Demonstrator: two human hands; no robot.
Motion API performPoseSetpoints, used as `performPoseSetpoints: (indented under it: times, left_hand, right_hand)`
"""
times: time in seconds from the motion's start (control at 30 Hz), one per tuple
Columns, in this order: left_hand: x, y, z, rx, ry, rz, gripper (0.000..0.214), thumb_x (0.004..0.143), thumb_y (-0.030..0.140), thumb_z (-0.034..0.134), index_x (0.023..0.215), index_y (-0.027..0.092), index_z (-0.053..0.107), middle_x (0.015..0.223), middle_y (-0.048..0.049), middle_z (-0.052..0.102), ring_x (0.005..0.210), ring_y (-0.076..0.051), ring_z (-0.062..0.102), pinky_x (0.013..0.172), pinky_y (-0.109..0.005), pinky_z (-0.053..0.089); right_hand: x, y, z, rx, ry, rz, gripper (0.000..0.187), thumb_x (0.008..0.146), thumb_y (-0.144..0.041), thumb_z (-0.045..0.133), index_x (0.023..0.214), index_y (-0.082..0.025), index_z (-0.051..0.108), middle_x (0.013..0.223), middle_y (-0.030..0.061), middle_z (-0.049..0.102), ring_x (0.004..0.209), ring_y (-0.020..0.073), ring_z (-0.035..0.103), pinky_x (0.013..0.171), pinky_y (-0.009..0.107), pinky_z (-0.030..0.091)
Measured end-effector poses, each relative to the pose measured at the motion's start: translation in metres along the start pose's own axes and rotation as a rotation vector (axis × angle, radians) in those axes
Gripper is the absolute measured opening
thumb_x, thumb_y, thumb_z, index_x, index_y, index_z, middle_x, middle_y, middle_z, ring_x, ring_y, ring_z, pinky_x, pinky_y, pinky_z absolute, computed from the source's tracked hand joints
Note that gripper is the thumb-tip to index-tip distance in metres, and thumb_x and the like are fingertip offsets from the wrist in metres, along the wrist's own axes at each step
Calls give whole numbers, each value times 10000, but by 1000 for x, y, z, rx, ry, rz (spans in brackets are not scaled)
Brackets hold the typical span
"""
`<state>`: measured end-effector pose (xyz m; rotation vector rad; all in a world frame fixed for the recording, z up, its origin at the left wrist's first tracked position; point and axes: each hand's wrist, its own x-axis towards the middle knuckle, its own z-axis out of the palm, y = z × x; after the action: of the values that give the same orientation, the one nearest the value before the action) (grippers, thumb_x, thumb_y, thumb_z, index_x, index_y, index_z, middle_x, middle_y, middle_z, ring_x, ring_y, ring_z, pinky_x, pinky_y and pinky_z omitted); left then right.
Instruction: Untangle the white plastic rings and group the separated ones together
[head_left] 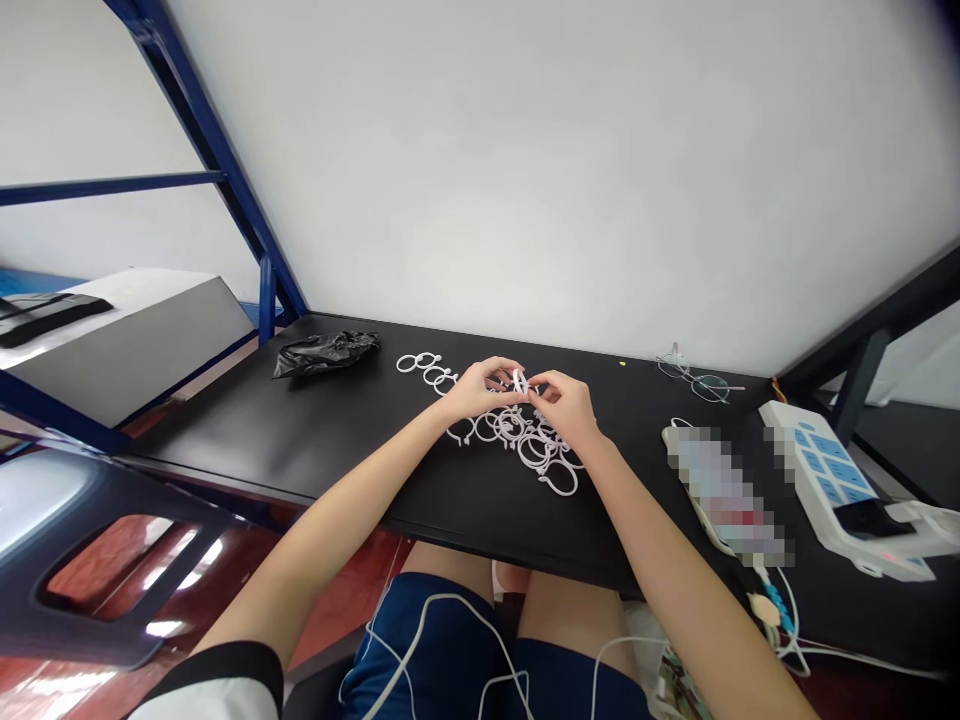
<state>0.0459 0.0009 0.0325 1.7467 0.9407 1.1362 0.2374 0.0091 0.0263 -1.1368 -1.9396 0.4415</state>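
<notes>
My left hand (484, 388) and my right hand (562, 403) meet over the middle of the black table. Between their fingertips is a white plastic ring (520, 382), and both hands pinch it from either side. Just below the hands lies a loose pile of similar white rings (534, 450), each with a small clasp-like end. More white rings (435, 375) trail off in a row to the left, past my left hand. Fingers hide part of the held ring, so its ends are hard to make out.
A crumpled black plastic bag (326, 353) lies at the left on the black table (247, 430). On the right are eyeglasses (709, 388), a phone (724, 495) with a plugged-in cable, and a white power strip (832, 475). A white cable (420, 630) crosses my lap.
</notes>
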Motion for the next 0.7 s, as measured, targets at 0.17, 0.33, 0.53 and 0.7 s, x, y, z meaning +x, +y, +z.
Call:
performPoseSetpoints:
  times: [0.17,0.33,0.53,0.7]
  left_hand:
    - [2,-3,-2,-294,-63,-85,492,692,315,799,1127,151,639,1099,-108,640,1064,-229,573,880,-371,497]
    - [0,5,-6,-462,-140,-90,468,722,270,785,1156,193,629,1102,-87,645,1031,-199,603,930,-371,459]
    - [-1,12,-14,-481,-177,-98,448,762,266,754,1185,216,617,1161,-90,631,1048,-193,604,901,-333,454]
    - [0,7,-16,-398,-164,-120,465,768,298,752,1196,184,609,1132,-106,666,1059,-204,613,921,-359,448]
  right_hand:
    - [-2,-7,-1,200,-72,112,236,738,-415,717,785,-191,658,508,-5,600,469,151,559,516,281,443]
    - [2,-13,-2,545,-100,245,373,579,-454,840,736,-188,631,568,4,633,499,155,596,514,286,485]
    - [5,-15,-5,753,-111,375,373,489,-392,890,711,-174,685,705,17,685,502,101,564,504,260,483]
    - [8,-9,-13,840,-92,454,339,497,-370,887,727,-190,716,635,-11,664,494,85,541,500,244,474]
